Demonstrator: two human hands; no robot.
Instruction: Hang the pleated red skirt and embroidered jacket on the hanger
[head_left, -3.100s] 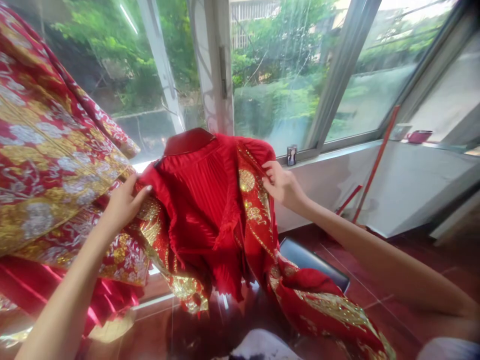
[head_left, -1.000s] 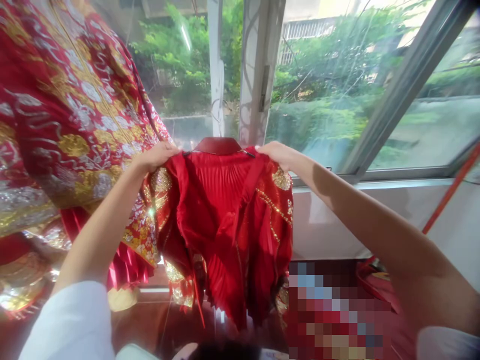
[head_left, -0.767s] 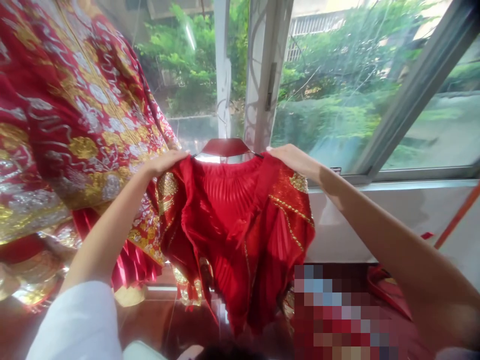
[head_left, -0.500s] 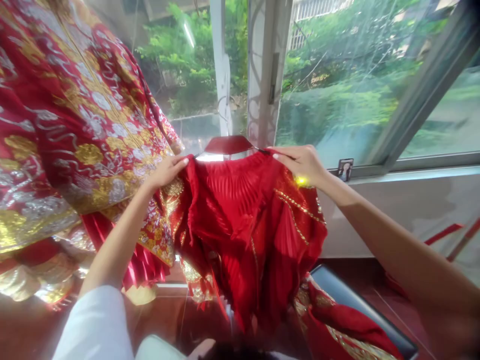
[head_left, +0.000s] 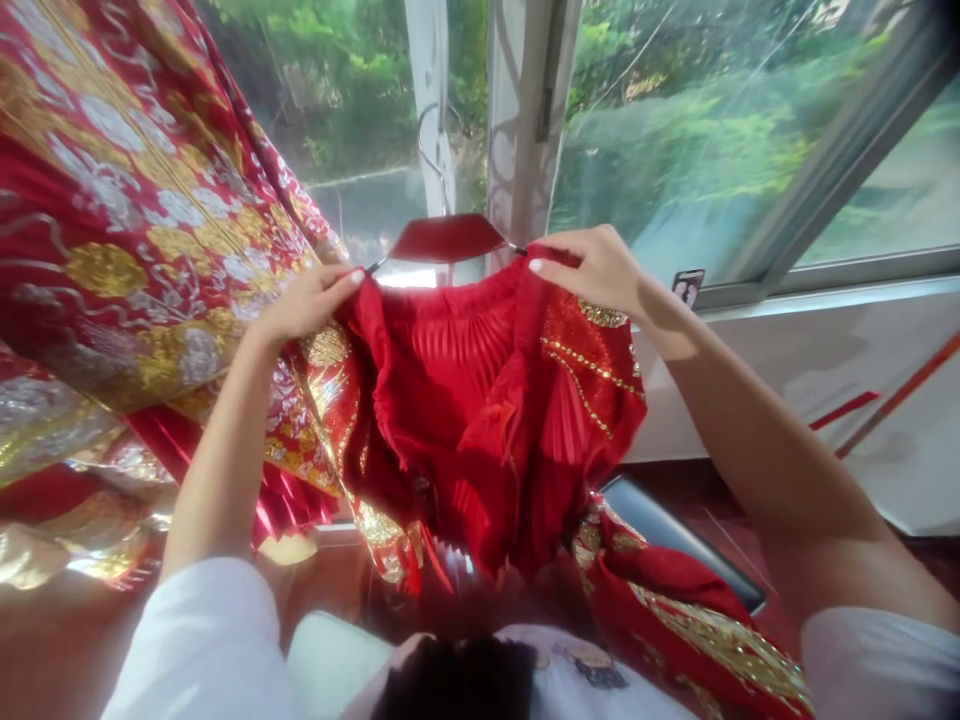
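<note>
A red pleated garment [head_left: 457,420] with gold trim hangs in front of me from a hanger [head_left: 448,240] with a dark red bar and a metal hook. My left hand [head_left: 311,300] is closed on the garment's top left corner, close to the hanger's end. At the opposite corner, my right hand [head_left: 596,265] pinches the red cloth between thumb and fingers. The gathered top edge stretches between both hands, its middle sagging. Inside, pleated lining shows. Gold-embroidered red cloth [head_left: 712,620] trails down at the lower right.
A large red costume [head_left: 172,240] with gold and silver flowers hangs close on the left. Ahead are window frames [head_left: 517,130] and a sill, where a small phone-like object [head_left: 688,288] stands. A dark flat-topped object [head_left: 682,540] lies behind the garment, low on the right.
Both hands, the garment and the hanger sit higher in the picture, as do the window and sill. Both hands keep hold of the corners. More of my white shirt shows below.
</note>
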